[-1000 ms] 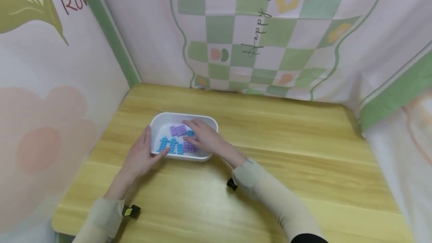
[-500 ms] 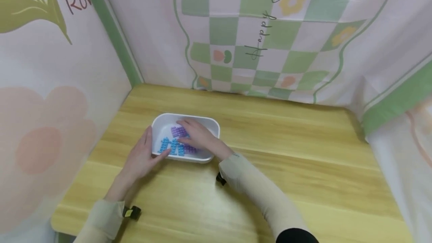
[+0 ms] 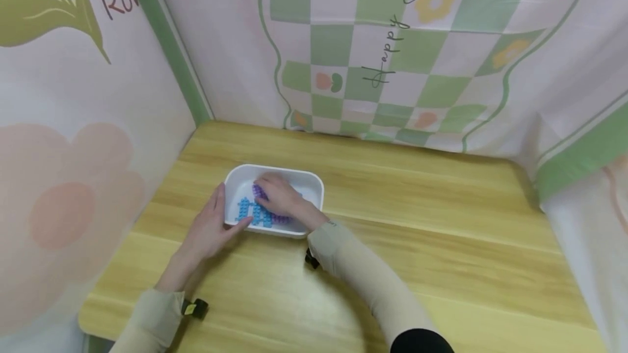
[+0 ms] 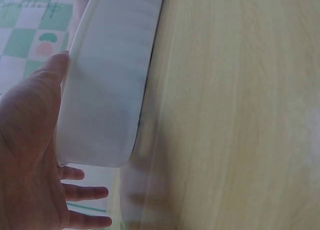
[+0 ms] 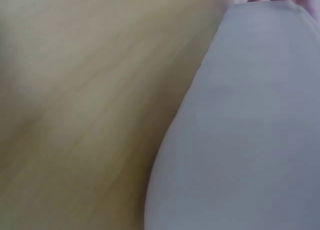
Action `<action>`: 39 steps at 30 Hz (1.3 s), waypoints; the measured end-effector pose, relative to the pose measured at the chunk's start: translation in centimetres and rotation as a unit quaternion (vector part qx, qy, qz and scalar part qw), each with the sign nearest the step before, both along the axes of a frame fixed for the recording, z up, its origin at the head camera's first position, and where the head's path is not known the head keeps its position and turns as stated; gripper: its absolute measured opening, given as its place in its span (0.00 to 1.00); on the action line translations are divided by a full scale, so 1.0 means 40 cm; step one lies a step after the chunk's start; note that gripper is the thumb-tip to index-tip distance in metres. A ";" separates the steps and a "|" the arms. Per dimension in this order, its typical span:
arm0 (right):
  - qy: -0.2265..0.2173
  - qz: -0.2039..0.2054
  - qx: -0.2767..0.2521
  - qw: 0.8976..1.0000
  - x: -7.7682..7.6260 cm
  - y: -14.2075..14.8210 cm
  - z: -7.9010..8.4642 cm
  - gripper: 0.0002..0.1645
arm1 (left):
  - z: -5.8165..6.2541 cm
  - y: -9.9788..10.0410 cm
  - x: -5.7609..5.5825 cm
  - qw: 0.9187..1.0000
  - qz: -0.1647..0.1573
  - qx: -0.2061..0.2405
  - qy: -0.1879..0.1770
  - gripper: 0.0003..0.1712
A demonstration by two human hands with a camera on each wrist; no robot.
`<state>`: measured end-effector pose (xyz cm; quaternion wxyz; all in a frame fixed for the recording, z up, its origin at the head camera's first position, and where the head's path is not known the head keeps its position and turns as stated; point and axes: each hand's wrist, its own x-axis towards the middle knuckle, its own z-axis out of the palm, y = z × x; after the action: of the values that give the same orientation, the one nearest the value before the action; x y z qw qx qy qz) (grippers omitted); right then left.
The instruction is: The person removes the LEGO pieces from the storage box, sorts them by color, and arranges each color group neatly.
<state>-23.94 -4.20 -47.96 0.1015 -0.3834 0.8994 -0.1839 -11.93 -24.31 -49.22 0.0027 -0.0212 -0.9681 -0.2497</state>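
Note:
A white tray (image 3: 314, 178) holds blue toy building bricks (image 3: 243, 208) and purple bricks (image 3: 260, 192). My left hand (image 3: 206, 227) rests against the tray's left end, its thumb at the front rim and its fingers along the side wall. In the left wrist view, the left fingers (image 4: 86, 192) look straight and spread past the tray's corner. Inside the tray, my right hand (image 3: 278, 194) reaches down over the purple bricks with bent fingers. It covers part of the bricks, and whether it pinches one is hidden. The right wrist view shows mostly the tray's outer wall (image 5: 240, 115).
The tray stands on a wooden table (image 3: 417, 222), left of its middle. A checked curtain (image 3: 373, 48) hangs behind the back edge, and a flowered curtain (image 3: 73, 168) lines the left side. A small black device (image 3: 196, 308) sits at the left wrist.
My right hand has shifted left and its fingers have bent more over the purple bricks. The left hand keeps its place on the tray. The head view has drifted slightly.

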 end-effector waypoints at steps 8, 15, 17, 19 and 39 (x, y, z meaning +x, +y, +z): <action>0.016 0.002 0.000 1.000 -0.005 -0.003 -0.006 0.23 | -0.003 0.002 -0.002 1.000 0.005 0.004 -0.005 0.70; 0.042 -0.012 -0.039 0.998 -0.036 -0.024 -0.057 0.16 | -0.004 0.000 0.003 1.000 0.008 0.009 -0.009 0.70; 0.042 -0.029 -0.052 0.997 -0.047 -0.034 -0.076 0.16 | -0.004 0.000 0.004 1.000 0.011 0.010 -0.011 0.71; 0.032 -0.049 -0.056 0.997 -0.048 -0.042 -0.075 0.20 | -0.005 0.000 0.003 1.000 0.012 0.010 -0.012 0.71; 0.043 -0.050 -0.079 0.995 0.042 0.015 0.049 0.25 | -0.001 0.003 -0.004 0.999 0.006 0.042 -0.017 0.70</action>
<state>-22.25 -3.61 -46.01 0.0227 -0.3526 0.9036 -0.2420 -12.09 -24.17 -49.27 -0.0113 -0.0114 -0.9568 -0.2903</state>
